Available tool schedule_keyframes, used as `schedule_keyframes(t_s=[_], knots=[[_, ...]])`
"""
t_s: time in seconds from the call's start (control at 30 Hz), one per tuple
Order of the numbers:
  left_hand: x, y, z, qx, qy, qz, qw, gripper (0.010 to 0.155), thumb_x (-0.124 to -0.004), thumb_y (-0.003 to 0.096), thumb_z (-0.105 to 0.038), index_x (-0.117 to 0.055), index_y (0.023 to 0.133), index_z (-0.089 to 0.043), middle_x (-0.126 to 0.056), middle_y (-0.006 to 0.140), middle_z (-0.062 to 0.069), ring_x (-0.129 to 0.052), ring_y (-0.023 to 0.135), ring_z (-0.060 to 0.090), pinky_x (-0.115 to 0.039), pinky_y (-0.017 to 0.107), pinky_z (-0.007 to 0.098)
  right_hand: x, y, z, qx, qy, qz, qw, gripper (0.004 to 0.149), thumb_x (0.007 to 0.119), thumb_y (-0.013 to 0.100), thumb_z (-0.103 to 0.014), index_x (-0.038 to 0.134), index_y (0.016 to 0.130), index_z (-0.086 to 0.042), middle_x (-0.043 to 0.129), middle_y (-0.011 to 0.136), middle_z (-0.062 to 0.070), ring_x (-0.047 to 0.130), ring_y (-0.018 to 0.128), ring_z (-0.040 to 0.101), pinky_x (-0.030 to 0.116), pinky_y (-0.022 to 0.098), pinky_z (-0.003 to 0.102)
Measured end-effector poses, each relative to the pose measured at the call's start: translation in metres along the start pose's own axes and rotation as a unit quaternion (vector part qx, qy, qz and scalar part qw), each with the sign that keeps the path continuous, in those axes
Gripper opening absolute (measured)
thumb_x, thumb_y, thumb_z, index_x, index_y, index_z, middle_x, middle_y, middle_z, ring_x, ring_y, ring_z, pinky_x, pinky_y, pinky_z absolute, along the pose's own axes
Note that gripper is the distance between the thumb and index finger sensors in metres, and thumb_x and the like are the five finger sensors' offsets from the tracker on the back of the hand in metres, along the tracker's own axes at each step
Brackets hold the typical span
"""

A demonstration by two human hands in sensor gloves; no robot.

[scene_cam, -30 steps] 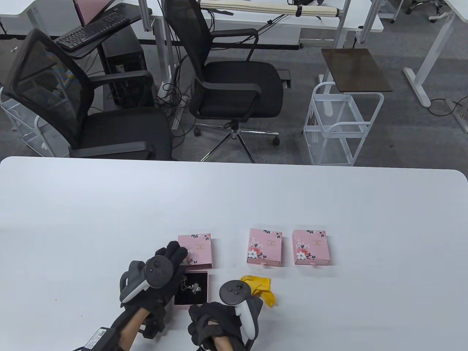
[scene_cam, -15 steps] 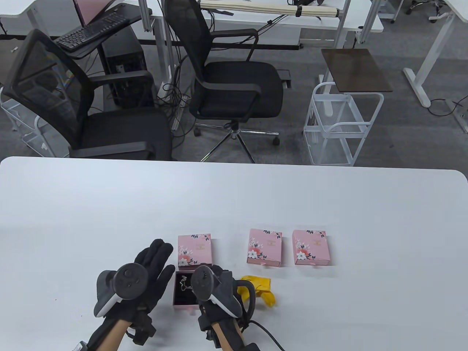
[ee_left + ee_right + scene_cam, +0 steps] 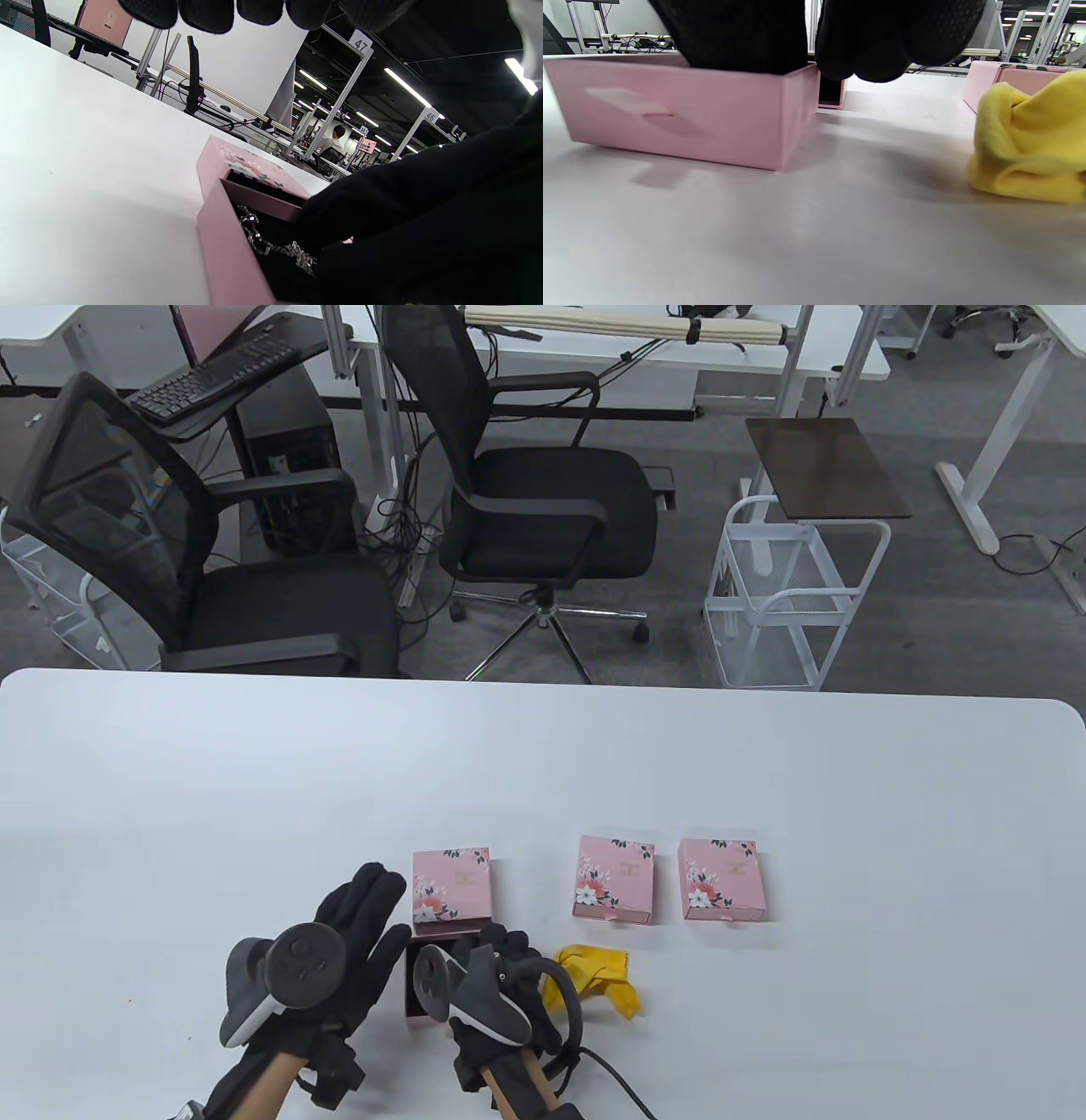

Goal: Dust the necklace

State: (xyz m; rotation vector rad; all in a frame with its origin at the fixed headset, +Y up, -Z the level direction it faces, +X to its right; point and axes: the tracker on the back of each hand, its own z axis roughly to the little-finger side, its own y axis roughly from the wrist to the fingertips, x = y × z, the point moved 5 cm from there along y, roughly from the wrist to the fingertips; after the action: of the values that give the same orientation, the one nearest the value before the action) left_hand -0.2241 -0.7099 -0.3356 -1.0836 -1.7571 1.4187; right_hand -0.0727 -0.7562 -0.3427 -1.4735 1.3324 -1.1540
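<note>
Your right hand (image 3: 496,976) is reaching down into the open pink drawer box (image 3: 220,237), where the silver necklace (image 3: 271,243) lies on the dark lining. Go for the chain with fingertips only, pinching one strand and lifting straight up so it does not snag on the box wall or drag the light box along. In the left wrist view the chain sits just left of your right fingers (image 3: 339,216), very near them; whether they touch it or have closed on it, I cannot tell, since the glove hides the tips. Your left hand (image 3: 352,937) rests just left of the box with fingers (image 3: 373,891) straight and holding nothing; lay it against the box side to steady it. The yellow cloth (image 3: 607,980) waits crumpled just right of your right hand.
</note>
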Motion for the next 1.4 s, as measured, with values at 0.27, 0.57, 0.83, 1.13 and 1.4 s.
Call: schedule_keyframes(t_s=[0.27,0.57,0.83,1.13,1.4], knots=[[-0.001,0.0,0.0,-0.001,0.005,0.0,1.0,0.062,-0.058,0.062,-0.05,-0.04,0.117,-0.029,-0.036,0.126,0.002,-0.044,0.11,0.035,-0.049,0.077,0.059,-0.003,-0.001,-0.001,0.009,-0.011,0.022,1.0,0.043,0.087,0.059,-0.029,0.077,0.097,-0.011,0.062,0.106,0.032,0.069,0.084,0.055,0.067,0.062,0.059],[-0.002,0.0,-0.001,-0.001,0.005,0.0,1.0,0.062,-0.058,0.0619,-0.051,-0.039,0.117,-0.029,-0.036,0.126,0.003,-0.044,0.11,0.035,-0.049,0.078,0.059,-0.005,-0.001,-0.005,0.002,-0.031,0.027,0.999,0.038,0.085,0.061,-0.029,0.079,0.094,-0.012,0.06,0.107,0.032,0.068,0.085,0.056,0.066,0.062,0.059],[-0.003,0.0,-0.001,-0.003,0.009,-0.002,1.0,0.063,-0.058,0.0618,-0.051,-0.039,0.117,-0.028,-0.035,0.126,0.003,-0.043,0.11,0.035,-0.049,0.078,0.059,-0.004,-0.002,-0.009,-0.008,-0.049,0.032,0.998,0.039,0.081,0.063,-0.028,0.077,0.098,-0.011,0.057,0.108,0.033,0.066,0.086,0.056,0.065,0.063,0.059],[-0.005,-0.001,-0.006,-0.013,0.015,-0.007,1.0,0.063,-0.058,0.0617,-0.051,-0.039,0.117,-0.029,-0.035,0.126,0.003,-0.043,0.11,0.035,-0.048,0.078,0.059,-0.034,-0.014,-0.002,-0.014,0.019,0.096,0.995,0.041,0.077,0.064,-0.026,0.072,0.099,-0.006,0.058,0.107,0.031,0.068,0.085,0.054,0.066,0.062,0.058],[-0.006,-0.002,-0.015,-0.034,0.009,-0.013,0.999,0.064,-0.062,0.0614,-0.05,-0.04,0.117,-0.028,-0.038,0.125,0.005,-0.044,0.11,0.034,-0.051,0.078,0.058,-0.066,-0.031,0.013,-0.017,0.136,0.161,0.977,0.041,0.072,0.065,-0.026,0.065,0.1,-0.006,0.072,0.099,0.029,0.082,0.076,0.046,0.075,0.056,0.053]])
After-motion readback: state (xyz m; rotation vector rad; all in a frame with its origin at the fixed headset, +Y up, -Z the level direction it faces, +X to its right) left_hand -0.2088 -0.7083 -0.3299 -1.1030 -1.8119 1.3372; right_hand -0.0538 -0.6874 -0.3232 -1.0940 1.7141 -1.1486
